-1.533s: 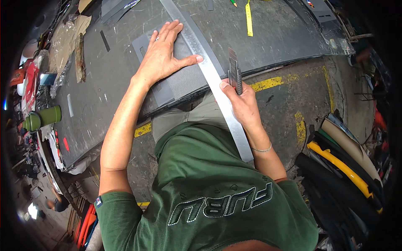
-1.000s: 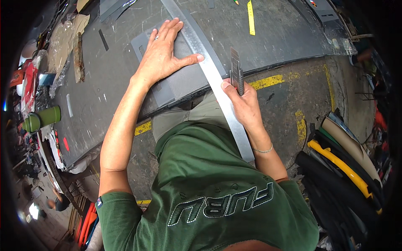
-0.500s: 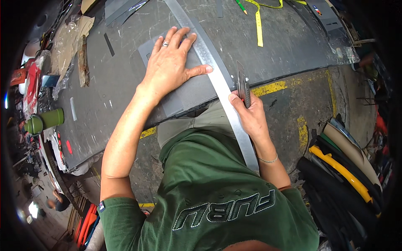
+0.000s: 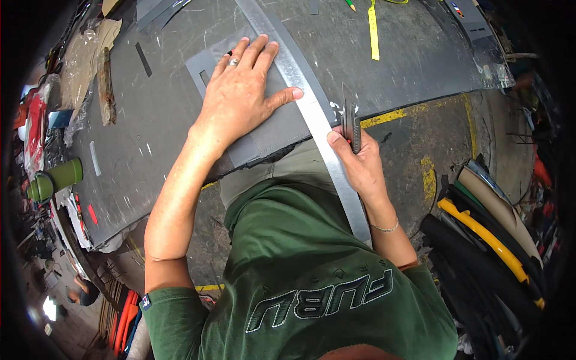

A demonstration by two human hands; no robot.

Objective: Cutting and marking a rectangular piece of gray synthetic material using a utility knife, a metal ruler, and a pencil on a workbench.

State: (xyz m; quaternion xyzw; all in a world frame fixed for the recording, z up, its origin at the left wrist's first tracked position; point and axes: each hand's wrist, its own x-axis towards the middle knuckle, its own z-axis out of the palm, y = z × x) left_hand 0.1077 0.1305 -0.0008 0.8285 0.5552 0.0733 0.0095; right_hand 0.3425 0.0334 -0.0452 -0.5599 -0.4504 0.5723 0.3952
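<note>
A long metal ruler (image 4: 318,117) runs slantwise from the far side of the table, past the near edge and down to my right forearm. Under it and to its left lies a grey sheet (image 4: 273,139) with a stitched line and a slot near its far left corner. My left hand (image 4: 237,102) lies flat on the sheet, fingers spread, with fingertips by the ruler's left edge and the thumb tip on the ruler. In my closed right hand (image 4: 359,168) is a utility knife (image 4: 350,127), blade pointing away from me, just right of the ruler at the table edge.
On the dark table (image 4: 162,114) are a yellow measuring tape (image 4: 374,36), a green pencil (image 4: 350,5) and a wooden stick (image 4: 107,90). A green bottle (image 4: 57,179) lies at the left edge. Rolls of material (image 4: 486,231) stand on the right; a person (image 4: 84,291) is far left.
The view has shifted slightly, so the table's things sit a little further left and up. Both hands keep their hold, and more of the sheet's slot shows beside my left hand.
</note>
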